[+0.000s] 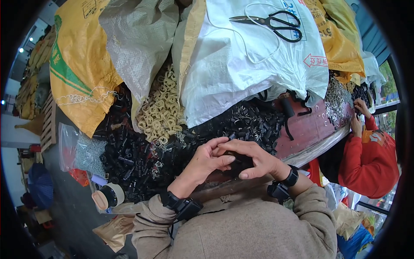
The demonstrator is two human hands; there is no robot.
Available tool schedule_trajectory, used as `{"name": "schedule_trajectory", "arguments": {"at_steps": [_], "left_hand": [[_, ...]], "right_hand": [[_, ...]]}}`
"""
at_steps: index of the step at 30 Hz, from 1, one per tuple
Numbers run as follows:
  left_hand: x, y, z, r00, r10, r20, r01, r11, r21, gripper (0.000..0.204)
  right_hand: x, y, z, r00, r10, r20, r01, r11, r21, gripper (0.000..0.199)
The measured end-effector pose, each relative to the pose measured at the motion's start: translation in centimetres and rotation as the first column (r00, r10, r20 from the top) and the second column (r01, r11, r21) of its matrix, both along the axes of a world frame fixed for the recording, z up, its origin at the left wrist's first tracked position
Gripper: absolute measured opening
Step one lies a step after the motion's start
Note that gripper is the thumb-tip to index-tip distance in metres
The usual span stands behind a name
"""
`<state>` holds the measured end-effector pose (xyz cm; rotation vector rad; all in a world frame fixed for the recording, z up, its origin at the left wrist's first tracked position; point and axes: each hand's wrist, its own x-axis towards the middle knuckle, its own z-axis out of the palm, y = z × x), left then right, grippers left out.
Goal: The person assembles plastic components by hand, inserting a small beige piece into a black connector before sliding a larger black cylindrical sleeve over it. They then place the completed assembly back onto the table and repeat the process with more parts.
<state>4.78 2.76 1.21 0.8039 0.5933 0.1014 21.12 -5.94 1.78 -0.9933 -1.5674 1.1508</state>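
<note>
Your left hand [206,159] and right hand [254,159] meet just above the near edge of the surface [310,129], fingers curled toward each other around a small black part [236,162]. Both hands are closed on it: your right hand lies over the top, your left thumb and fingertips press in from the side. The part is mostly hidden between your palms, so its shape cannot be told. Each wrist wears a black strapped device.

Right behind your hands lies a heap of black plastic pieces [142,159], spreading left and back across the surface. A smaller mound of cream-coloured clips [161,110] sits beyond it, between a grey woven sack [138,39] and a large white sack [254,64]. A pair of black-handled scissors [269,21] rests on top of the white sack. A yellow sack [77,69] leans at the left, with a clear bag of small pale pieces [84,151] below it.

At the left near edge a roll of tape [108,196] stands. To your right, another person in a red sleeve [366,159] reaches both hands up into a pile of small metal pieces [336,99].
</note>
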Motion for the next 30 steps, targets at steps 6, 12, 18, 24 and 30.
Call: {"name": "schedule_trajectory", "arguments": {"at_steps": [6,12,18,24,30], "left_hand": [[0.5,-0.6,-0.1,0.993,0.013,0.114,-0.015,1.000,0.012,0.060],[0.6,-1.3,0.0,0.995,0.006,0.100,-0.006,1.000,-0.003,0.059],[0.5,-2.0,1.0,0.991,0.015,0.130,-0.008,0.999,-0.052,0.060],[0.4,-2.0,0.5,0.995,0.002,0.099,0.008,0.995,-0.098,0.063],[0.6,-1.2,-0.2,0.991,-0.043,0.125,0.047,0.999,-0.026,0.071]], "right_hand": [[-0.2,0.1,-0.3,0.985,-0.149,-0.084,0.148,0.989,-0.017,0.066],[-0.5,-0.6,-0.3,0.967,-0.219,-0.127,0.218,0.976,-0.024,0.061],[-1.0,-1.4,0.5,0.950,-0.231,-0.208,0.222,0.973,-0.066,0.060],[-1.1,-2.1,0.7,0.905,-0.299,-0.301,0.241,0.946,-0.216,0.062],[-1.2,-1.4,-0.1,0.924,-0.255,-0.286,0.198,0.957,-0.214,0.062]]}}
